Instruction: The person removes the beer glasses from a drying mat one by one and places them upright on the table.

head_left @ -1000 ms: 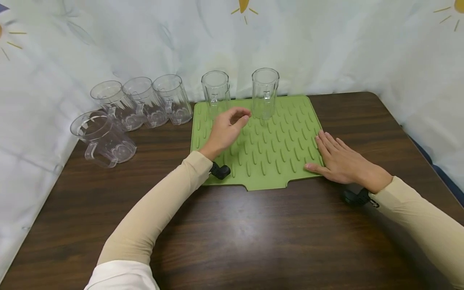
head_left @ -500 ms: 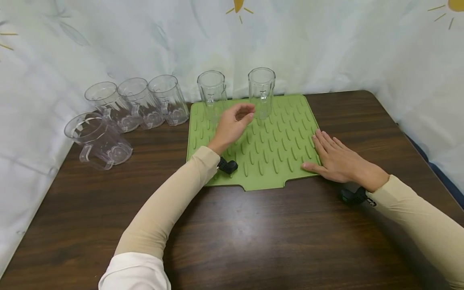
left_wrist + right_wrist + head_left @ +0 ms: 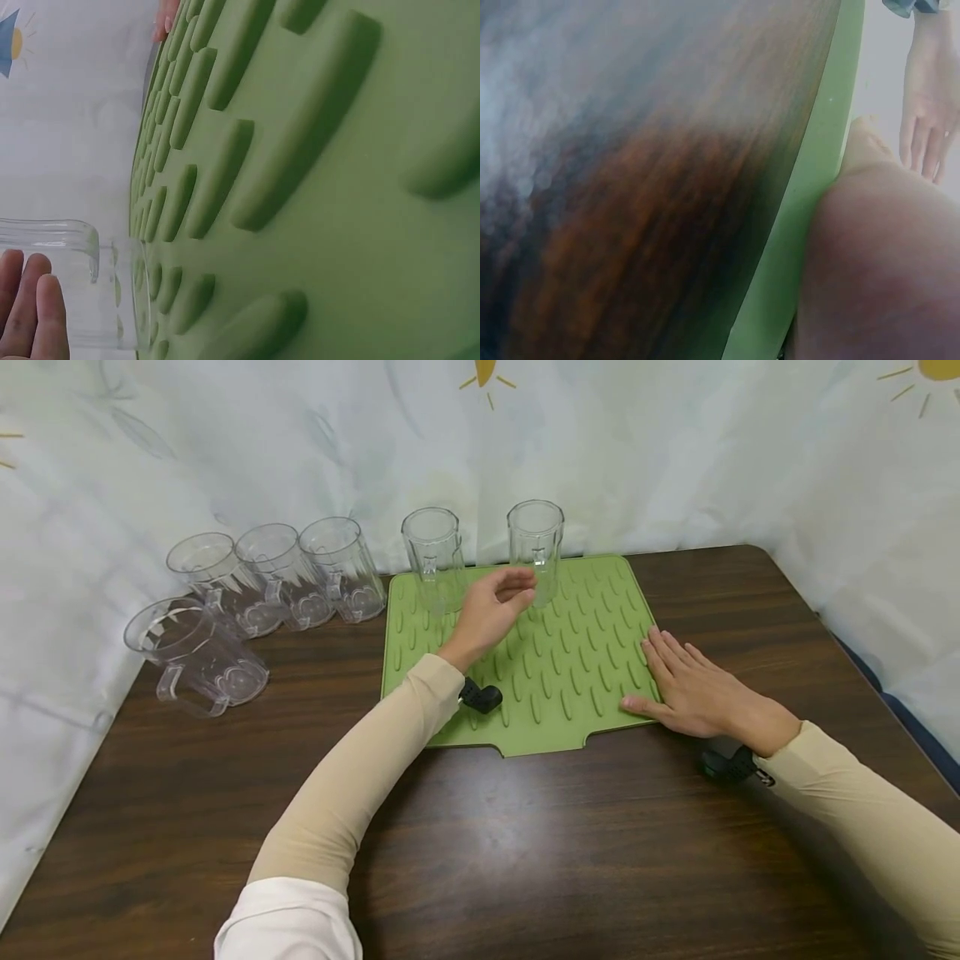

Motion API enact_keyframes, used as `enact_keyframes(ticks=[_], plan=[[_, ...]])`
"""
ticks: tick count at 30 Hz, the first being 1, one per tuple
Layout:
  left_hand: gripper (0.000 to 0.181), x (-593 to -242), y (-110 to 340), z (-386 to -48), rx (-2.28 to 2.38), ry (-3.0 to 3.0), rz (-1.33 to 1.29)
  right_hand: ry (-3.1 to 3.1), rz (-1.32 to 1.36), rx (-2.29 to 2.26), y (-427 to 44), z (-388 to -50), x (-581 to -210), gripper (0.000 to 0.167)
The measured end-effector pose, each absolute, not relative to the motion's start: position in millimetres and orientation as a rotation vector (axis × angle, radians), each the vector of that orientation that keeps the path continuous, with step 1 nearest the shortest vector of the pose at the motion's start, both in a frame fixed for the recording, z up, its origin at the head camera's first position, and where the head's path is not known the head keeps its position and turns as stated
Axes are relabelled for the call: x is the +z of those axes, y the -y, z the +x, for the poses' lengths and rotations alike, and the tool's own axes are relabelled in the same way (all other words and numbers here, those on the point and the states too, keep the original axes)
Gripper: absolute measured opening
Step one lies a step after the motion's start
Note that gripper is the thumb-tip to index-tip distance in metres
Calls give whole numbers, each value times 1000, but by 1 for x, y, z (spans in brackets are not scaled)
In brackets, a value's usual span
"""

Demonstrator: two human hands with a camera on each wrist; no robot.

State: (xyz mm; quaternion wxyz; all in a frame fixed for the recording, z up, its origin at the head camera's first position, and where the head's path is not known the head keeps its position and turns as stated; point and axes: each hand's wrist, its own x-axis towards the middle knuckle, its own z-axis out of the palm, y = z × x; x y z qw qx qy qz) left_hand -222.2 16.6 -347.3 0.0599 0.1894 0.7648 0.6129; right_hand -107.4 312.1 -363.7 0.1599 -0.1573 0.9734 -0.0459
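A green ridged drying mat [image 3: 570, 685] lies on the table, with two clear mugs on its back part. My left hand [image 3: 487, 614] is raised over the mat in front of the right mug [image 3: 536, 547], its fingers loosely bent and holding nothing. In the left wrist view, the fingers [image 3: 46, 319] are extended near that mug's handle [image 3: 52, 234]; whether they touch it I cannot tell. The other mug [image 3: 435, 556] stands to the left of it. On the mat's right edge, my right hand [image 3: 701, 693] rests palm down with its fingers straight.
To the left of the mat, three clear mugs [image 3: 341, 568] stand in a row at the back of the dark wooden table [image 3: 517, 852]. A larger-looking clear handled vessel [image 3: 206, 656] stands in front of them. A white patterned curtain [image 3: 637, 452] hangs behind the table.
My left hand has moved right across the mat, from between the two mugs to in front of the right one. My right hand stays on the mat. The head view has shifted slightly.
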Motion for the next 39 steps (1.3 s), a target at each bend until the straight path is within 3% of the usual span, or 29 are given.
enact_keyframes(ticks=[39], plan=[[19,-360,-39,-228,2170,-2125,376,-2791,-424,-147,-309,-106,-364,99]])
